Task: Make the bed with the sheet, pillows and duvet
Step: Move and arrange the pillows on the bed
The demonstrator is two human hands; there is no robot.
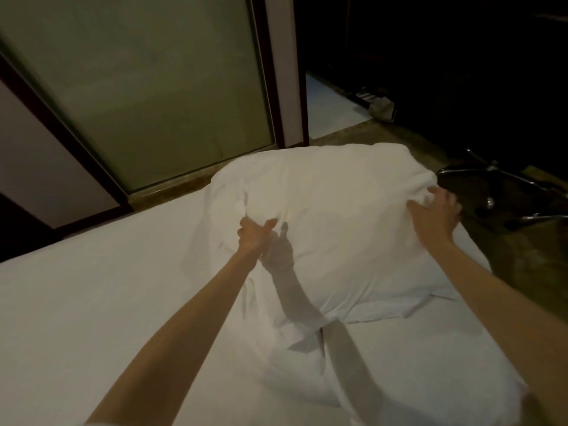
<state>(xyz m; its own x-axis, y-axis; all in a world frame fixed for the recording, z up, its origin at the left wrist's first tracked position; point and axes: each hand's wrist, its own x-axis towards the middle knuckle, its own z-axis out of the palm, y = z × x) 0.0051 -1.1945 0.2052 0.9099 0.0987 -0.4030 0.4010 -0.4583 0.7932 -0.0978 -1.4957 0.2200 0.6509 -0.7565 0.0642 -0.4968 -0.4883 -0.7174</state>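
The pillow point(322, 192) sits puffed up on the white sheet point(92, 302) at the bed's far right end, the left grip point(253, 238) pinching a fold of its case and the right grip point(433, 213) grasping its right corner, likely to pull the case taut and square it.

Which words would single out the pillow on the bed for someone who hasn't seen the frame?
Start at the wide bed covered by a smooth white sheet, in front of the frosted glass door. At its far right corner sits a puffy white fabric pillow, the left hand and right hand each gripping its cover. It is the only bulging, wrinkled mound on the flat sheet.
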